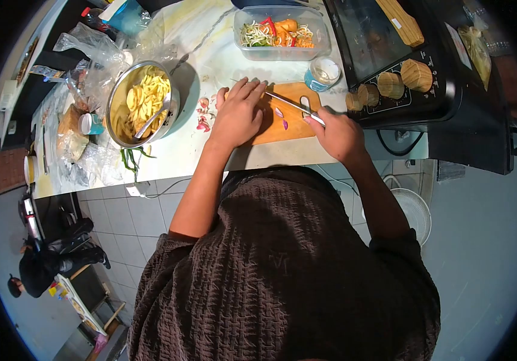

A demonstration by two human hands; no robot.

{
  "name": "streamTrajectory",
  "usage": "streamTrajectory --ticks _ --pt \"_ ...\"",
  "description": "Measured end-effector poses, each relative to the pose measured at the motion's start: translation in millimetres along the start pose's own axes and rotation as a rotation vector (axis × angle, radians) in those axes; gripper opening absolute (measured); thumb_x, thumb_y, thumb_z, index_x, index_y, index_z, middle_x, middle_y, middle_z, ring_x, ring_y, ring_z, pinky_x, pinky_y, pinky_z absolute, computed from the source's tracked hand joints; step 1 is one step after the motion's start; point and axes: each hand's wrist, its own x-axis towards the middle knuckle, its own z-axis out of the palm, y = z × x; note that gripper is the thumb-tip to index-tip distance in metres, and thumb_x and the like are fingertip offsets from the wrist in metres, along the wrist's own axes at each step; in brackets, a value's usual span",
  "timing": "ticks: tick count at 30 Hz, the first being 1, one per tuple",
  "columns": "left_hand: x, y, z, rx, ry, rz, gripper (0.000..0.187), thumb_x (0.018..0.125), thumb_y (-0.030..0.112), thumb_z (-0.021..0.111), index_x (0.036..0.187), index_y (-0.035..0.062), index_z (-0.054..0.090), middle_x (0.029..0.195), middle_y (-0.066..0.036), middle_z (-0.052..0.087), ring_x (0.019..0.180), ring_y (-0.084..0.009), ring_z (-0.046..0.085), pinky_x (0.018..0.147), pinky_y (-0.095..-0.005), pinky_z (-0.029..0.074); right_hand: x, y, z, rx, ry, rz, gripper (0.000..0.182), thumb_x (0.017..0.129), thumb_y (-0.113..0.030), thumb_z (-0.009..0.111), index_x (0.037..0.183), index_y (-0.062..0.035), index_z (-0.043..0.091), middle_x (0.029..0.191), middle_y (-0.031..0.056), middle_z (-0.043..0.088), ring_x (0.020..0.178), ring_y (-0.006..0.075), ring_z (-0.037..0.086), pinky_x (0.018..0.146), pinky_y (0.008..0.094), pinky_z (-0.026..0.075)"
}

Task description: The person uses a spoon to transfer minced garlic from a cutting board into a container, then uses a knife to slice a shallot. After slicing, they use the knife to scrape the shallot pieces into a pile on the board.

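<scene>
My right hand (340, 135) grips a knife (291, 103) by its handle. The blade points left across the orange-brown cutting board (297, 129). My left hand (241, 117) is flat, fingers stretched out over the board's left part and the blade's far end; anything under the palm is hidden. Small purple pieces, seemingly shallot (285, 124), lie on the board between my hands. Reddish cloves or peelings (203, 123) are scattered on the counter left of my left hand.
A steel bowl (114, 102) of yellow strips with a spoon stands left, near green chillies (129, 161). Behind the board are a plastic container (282, 54) of vegetables and a small jar (312, 81). A black stove (445, 111) stands right. A person (45, 265) is far left.
</scene>
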Motion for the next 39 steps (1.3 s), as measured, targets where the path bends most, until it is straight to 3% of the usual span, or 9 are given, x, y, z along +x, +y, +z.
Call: streamTrajectory --ticks 2,8,12,17,27,29,31,38,39 --pt "6.8 -2.8 -0.2 0.012 -0.061 -0.010 0.057 0.083 0.013 0.062 0.139 0.0093 0.053 0.143 -0.009 0.053 0.137 -0.0282 0.043 0.110 -0.0532 0.028 2.0 -1.8 -1.3 -0.033 -0.009 0.055 0.035 0.097 -0.040 0.058 0.090 -0.0059 0.059 0.074 0.0195 0.066 0.073 0.0424 0.065 0.064 0.0500 0.051" --pt "22.4 -5.1 12.9 0.040 0.065 0.077 0.052 0.083 0.011 0.060 0.136 0.0110 0.057 0.140 -0.008 0.056 0.136 -0.0275 0.044 0.110 -0.0529 0.029 3.2 1.8 1.6 -0.083 0.029 0.120 0.036 0.097 -0.043 0.057 0.091 -0.0072 0.059 0.075 0.0194 0.067 0.073 0.0427 0.065 0.064 0.0506 0.051" --pt "23.9 -6.9 11.8 0.032 -0.032 0.079 0.048 0.084 0.009 0.059 0.132 0.0100 0.060 0.136 -0.007 0.059 0.134 -0.0274 0.046 0.108 -0.0538 0.030 -0.1 6.9 7.3 -0.057 0.034 0.137 0.034 0.096 -0.041 0.059 0.090 -0.0070 0.059 0.074 0.0190 0.066 0.072 0.0423 0.065 0.063 0.0501 0.051" --pt "1.3 0.8 2.8 -0.008 -0.074 0.095 0.048 0.085 0.009 0.059 0.133 0.0092 0.059 0.136 -0.006 0.059 0.134 -0.0273 0.046 0.107 -0.0556 0.029 -17.0 19.4 6.8 0.161 0.120 -0.118 0.030 0.094 -0.033 0.064 0.083 -0.0049 0.060 0.068 0.0199 0.063 0.066 0.0413 0.064 0.057 0.0472 0.049" --pt "-7.9 2.9 0.4 -0.030 -0.036 0.091 0.052 0.086 0.008 0.058 0.137 0.0096 0.055 0.138 -0.007 0.058 0.134 -0.0273 0.046 0.108 -0.0529 0.028 -28.1 1.5 8.2 0.021 0.092 -0.025 0.035 0.094 -0.038 0.063 0.083 -0.0058 0.063 0.064 0.0204 0.063 0.062 0.0414 0.065 0.056 0.0488 0.050" --pt "-9.0 2.4 2.8 -0.030 -0.038 0.088 0.051 0.086 0.008 0.058 0.137 0.0093 0.055 0.138 -0.007 0.057 0.134 -0.0273 0.046 0.108 -0.0523 0.028 -26.7 3.9 11.6 0.044 0.145 -0.078 0.032 0.094 -0.034 0.064 0.080 -0.0057 0.060 0.060 0.0199 0.059 0.059 0.0417 0.062 0.051 0.0481 0.046" --pt "-10.8 3.2 1.8 -0.047 -0.101 0.047 0.066 0.079 0.002 0.058 0.144 0.0114 0.048 0.145 -0.007 0.051 0.139 -0.0267 0.041 0.112 -0.0539 0.023 -27.1 3.5 11.8 0.032 0.144 -0.082 0.033 0.094 -0.035 0.064 0.080 -0.0060 0.061 0.061 0.0197 0.060 0.059 0.0415 0.062 0.052 0.0480 0.047" --pt "-11.6 1.8 3.6 -0.048 -0.119 0.040 0.069 0.077 -0.001 0.055 0.145 0.0119 0.047 0.144 -0.007 0.052 0.139 -0.0247 0.041 0.111 -0.0549 0.023 -26.0 2.5 20.7 -0.031 0.046 0.006 0.033 0.095 -0.038 0.062 0.088 -0.0057 0.060 0.066 0.0201 0.064 0.066 0.0420 0.065 0.058 0.0509 0.050" --pt "-11.8 3.0 5.1 -0.005 -0.100 0.051 0.062 0.081 0.003 0.057 0.142 0.0109 0.050 0.143 -0.006 0.053 0.138 -0.0246 0.042 0.110 -0.0540 0.025 -25.5 3.0 24.1 -0.029 0.043 0.006 0.033 0.095 -0.038 0.062 0.088 -0.0057 0.060 0.066 0.0201 0.064 0.066 0.0420 0.065 0.058 0.0509 0.050"
